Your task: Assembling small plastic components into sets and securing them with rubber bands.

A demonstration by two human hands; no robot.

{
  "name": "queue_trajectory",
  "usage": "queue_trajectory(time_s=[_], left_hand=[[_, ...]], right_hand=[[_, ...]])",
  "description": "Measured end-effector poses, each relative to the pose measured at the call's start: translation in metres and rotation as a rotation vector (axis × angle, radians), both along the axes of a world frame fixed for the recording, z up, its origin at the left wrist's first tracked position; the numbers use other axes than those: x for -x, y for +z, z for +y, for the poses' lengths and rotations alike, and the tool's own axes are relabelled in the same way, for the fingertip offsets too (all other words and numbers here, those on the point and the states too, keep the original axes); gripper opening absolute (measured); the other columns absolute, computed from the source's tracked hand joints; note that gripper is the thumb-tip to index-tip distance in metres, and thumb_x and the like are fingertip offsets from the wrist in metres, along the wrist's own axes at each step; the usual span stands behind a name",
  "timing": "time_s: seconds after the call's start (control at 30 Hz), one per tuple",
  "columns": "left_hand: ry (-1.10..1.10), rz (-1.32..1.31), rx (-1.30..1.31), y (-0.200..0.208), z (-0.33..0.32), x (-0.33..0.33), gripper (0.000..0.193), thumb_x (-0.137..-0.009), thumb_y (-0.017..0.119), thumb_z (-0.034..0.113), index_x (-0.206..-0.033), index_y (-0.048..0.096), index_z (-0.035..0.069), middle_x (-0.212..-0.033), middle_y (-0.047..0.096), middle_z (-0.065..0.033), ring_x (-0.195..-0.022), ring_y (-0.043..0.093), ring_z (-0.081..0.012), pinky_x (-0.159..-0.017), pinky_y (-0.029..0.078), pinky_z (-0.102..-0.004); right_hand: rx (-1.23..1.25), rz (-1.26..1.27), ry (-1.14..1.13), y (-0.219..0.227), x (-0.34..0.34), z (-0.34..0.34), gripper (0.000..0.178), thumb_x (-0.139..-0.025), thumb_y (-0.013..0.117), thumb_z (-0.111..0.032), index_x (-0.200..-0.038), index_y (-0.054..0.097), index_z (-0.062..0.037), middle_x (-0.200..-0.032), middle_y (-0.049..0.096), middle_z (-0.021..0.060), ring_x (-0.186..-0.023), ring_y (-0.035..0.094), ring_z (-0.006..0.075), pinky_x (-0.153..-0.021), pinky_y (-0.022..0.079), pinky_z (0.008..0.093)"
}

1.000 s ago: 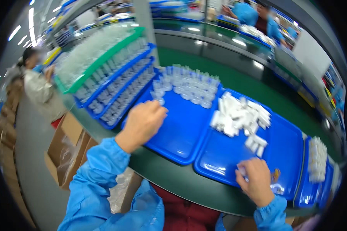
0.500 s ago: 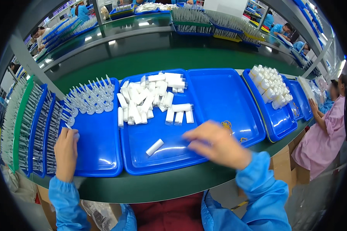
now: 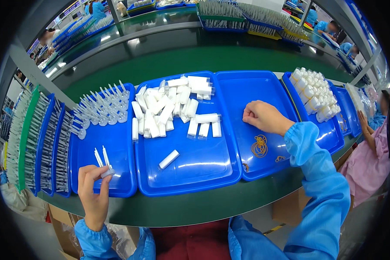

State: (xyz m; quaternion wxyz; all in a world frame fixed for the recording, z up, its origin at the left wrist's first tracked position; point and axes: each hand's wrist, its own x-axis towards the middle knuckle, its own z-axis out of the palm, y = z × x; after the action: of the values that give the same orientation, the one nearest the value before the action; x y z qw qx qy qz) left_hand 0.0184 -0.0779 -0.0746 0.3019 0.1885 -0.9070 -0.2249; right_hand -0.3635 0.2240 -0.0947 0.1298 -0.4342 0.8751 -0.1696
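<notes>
My left hand (image 3: 92, 193) pinches a pair of slender clear plastic pieces with round bases (image 3: 107, 171). Their thin stems point up and away over the left blue tray (image 3: 117, 184). Upright pieces of the same kind (image 3: 106, 106) stand in rows at that tray's far end. Above the right blue tray (image 3: 242, 93), my right hand (image 3: 264, 117) is closed; whether its curled fingers hold anything is hidden. Tan rubber bands (image 3: 259, 146) lie near it. One loose white roll in a clear wrapper (image 3: 168, 159) rests in the middle blue tray (image 3: 190, 180), in front of a heap of similar rolls (image 3: 160, 108).
Stacked trays of upright plastic pieces (image 3: 43, 143) line the far left. Banded bundles of white rolls (image 3: 314, 93) fill a tray at the right. A green conveyor belt (image 3: 173, 58) runs behind the trays. Beyond them, a person in pink (image 3: 368, 160) works at the right.
My left hand has come toward me and right from the upright pieces, bringing the pair along. My right hand has moved right and away, from the middle tray to over the right tray.
</notes>
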Motion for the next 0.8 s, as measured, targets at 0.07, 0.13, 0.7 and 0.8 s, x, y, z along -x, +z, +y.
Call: queue_trajectory(time_s=[0.07,0.13,0.7,0.8], left_hand=[[-0.026,-0.009,0.009,0.000,0.002,0.001,0.029,-0.080,0.072,-0.012,-0.106,0.068,0.001,-0.100,0.058,-0.0106,-0.088,0.061,-0.0198,-0.077,0.053,-0.0290],[-0.069,-0.028,0.018,-0.004,0.004,-0.001,0.030,-0.081,0.070,-0.015,-0.106,0.067,0.000,-0.103,0.055,-0.0100,-0.091,0.060,-0.0172,-0.079,0.055,-0.0265],[-0.264,0.000,-0.096,-0.023,0.055,0.020,0.033,-0.076,0.081,-0.008,-0.103,0.069,0.006,-0.098,0.065,-0.0108,-0.086,0.067,-0.0231,-0.074,0.055,-0.0312],[-0.297,0.012,-0.105,-0.022,0.054,0.027,0.033,-0.076,0.081,-0.008,-0.103,0.068,0.006,-0.098,0.065,-0.0105,-0.086,0.066,-0.0228,-0.074,0.055,-0.0311]], right_hand=[[-0.053,0.102,0.081,0.003,0.007,-0.003,0.020,-0.091,0.065,-0.019,-0.091,0.069,0.0000,-0.092,0.069,0.0202,-0.089,0.068,0.0368,-0.081,0.055,0.0447],[-0.082,0.174,0.155,0.012,0.022,-0.009,0.023,-0.092,0.061,-0.021,-0.092,0.067,0.0010,-0.093,0.069,0.0226,-0.090,0.067,0.0405,-0.082,0.054,0.0470],[0.053,-0.148,0.298,0.027,0.013,-0.019,0.015,-0.082,0.080,-0.009,-0.095,0.075,-0.0047,-0.096,0.070,0.0100,-0.094,0.066,0.0252,-0.087,0.053,0.0368],[-0.021,-0.062,0.304,0.023,0.009,-0.010,0.010,-0.083,0.077,-0.011,-0.090,0.073,-0.0051,-0.093,0.069,0.0108,-0.092,0.065,0.0276,-0.083,0.053,0.0384]])
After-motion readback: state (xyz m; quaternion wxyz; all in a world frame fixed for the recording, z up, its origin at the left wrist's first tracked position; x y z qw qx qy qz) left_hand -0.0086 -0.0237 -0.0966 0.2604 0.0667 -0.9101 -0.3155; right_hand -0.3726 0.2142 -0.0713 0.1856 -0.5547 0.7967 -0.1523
